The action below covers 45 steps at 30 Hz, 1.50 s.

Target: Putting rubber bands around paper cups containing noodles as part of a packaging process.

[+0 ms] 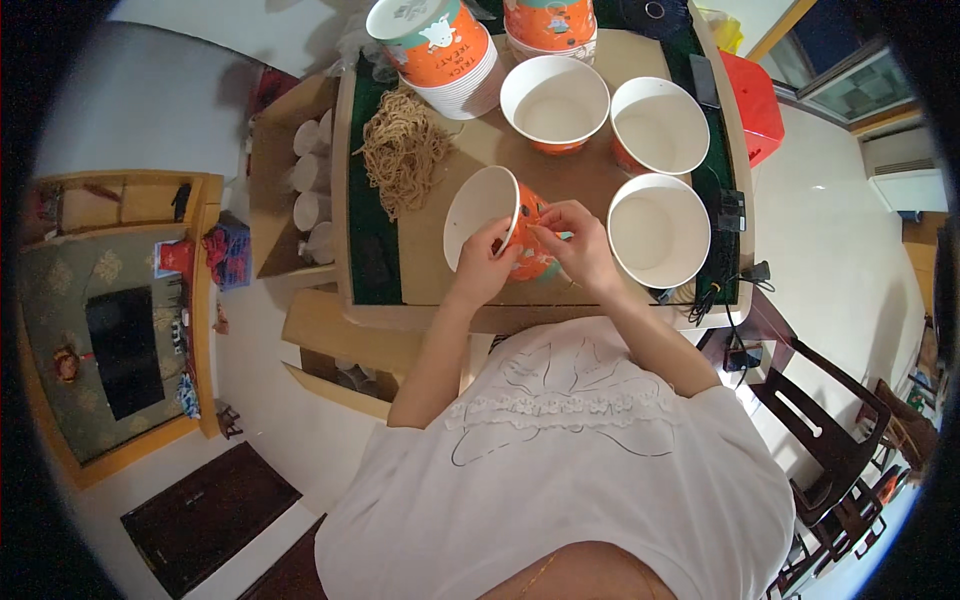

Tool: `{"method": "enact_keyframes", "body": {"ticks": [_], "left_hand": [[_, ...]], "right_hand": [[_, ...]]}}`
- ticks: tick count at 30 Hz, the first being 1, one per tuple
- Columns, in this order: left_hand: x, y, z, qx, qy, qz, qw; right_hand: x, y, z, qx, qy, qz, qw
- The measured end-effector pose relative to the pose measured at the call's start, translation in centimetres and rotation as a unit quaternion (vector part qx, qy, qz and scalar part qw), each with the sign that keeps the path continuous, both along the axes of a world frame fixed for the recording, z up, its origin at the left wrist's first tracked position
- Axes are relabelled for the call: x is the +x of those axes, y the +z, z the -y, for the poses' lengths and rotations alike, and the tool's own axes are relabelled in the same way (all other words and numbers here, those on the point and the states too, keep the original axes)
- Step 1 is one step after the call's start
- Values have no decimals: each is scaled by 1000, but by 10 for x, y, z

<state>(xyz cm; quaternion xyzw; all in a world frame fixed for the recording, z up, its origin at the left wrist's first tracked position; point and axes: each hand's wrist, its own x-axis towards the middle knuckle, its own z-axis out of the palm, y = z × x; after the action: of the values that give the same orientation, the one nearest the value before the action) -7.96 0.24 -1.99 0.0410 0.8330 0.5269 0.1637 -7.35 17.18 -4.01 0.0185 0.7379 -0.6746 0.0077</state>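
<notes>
A paper bucket (pixel 528 263) with an orange printed outside and white inside lies tilted on the table, its mouth facing left. My left hand (pixel 484 262) is closed on its rim and near side. My right hand (pixel 580 243) has its fingertips pinched together against the orange side; what they pinch is too small to make out. To the right stand three open white-lined buckets: one at the back (pixel 555 100), one at the far right (pixel 662 127), and one beside my right hand (pixel 658 231). A heap of tan strings (pixel 403 145) lies at the left.
Nested stacks of orange buckets (pixel 445 65) stand upside down at the table's back. A cardboard box (pixel 285 190) with white rolled items adjoins the left edge. Black cables (pixel 708 298) lie at the right front corner. A red stool (pixel 755 110) and dark chairs (pixel 820 430) are to the right.
</notes>
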Motion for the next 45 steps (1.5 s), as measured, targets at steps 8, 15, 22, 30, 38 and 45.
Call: {"method": "enact_keyframes", "body": {"ticks": [8,15,22,30,38,45], "left_hand": [[3,1,-11,0,-19,-47,999],[3,-14,-12,29,-29,-75,996],[2,-2,-17,-19,-46,-80,996],[-6,-1,-20,51,-58,-89,993],[-19,-29,-22,-107,-105,-135,979],[-19,-56,-21,-47,-25,-92,994]], "right_hand": [[-3,-6,-3,20,-5,10,1000],[-3,-6,-7,53,-11,20,998],[-4,-9,-9,71,-8,-3,997],[-6,-9,-14,107,11,5,994],[-1,-24,-11,166,43,34,985],[3,-33,-8,154,71,119,978]]}}
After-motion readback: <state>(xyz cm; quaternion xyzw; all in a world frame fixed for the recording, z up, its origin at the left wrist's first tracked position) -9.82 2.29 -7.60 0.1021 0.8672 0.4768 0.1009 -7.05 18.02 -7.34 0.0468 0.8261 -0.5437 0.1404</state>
